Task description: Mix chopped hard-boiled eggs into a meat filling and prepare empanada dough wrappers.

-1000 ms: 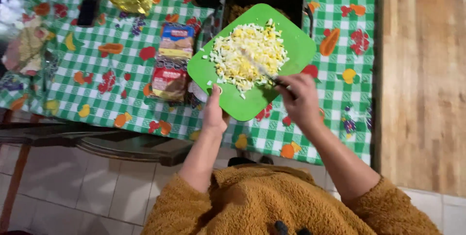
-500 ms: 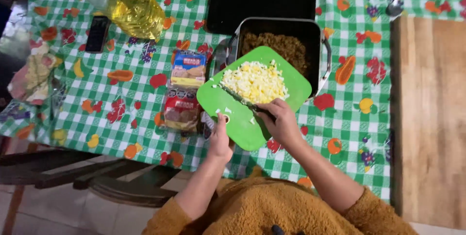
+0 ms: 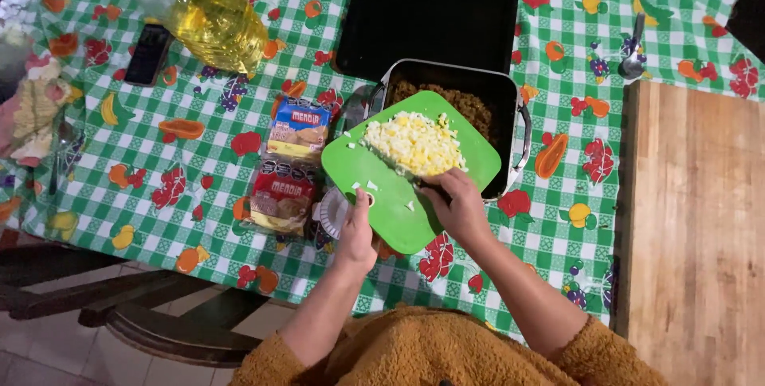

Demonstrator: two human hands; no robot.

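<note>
1. My left hand (image 3: 356,235) grips the near left edge of the green cutting board (image 3: 398,195), fingers curled under the rim and thumb on top, tilting the board over the pan.
2. My right hand (image 3: 458,203) is closed around a knife handle at the board's right side. The blade (image 3: 406,171) lies against the near edge of the egg pile, though most of it is hidden and I cannot make out its full length.
3. The chopped egg (image 3: 414,143), white and yellow bits, sits heaped on the far half of the board, directly above the metal pan (image 3: 510,95).
4. The pan holds a brown cooked filling (image 3: 466,103), visible along its far side beyond the board.
5. As I judge it, the chopping is done and the board is positioned for unloading, but the pile is nearly all on the board; only a few crumbs (image 3: 370,187) lie scattered near my left thumb. The egg is not yet in the pan.
6. A dark empty baking tray (image 3: 426,15) lies just beyond the pan on the checked fruit-print tablecloth (image 3: 199,163).
7. Left of the board are two flat food packets (image 3: 291,163), and further away a large bottle of yellow oil (image 3: 207,11) with a dark phone (image 3: 147,55) beside it.
8. A spoon (image 3: 633,55) rests at the far right, near a wooden surface (image 3: 693,227).
</note>
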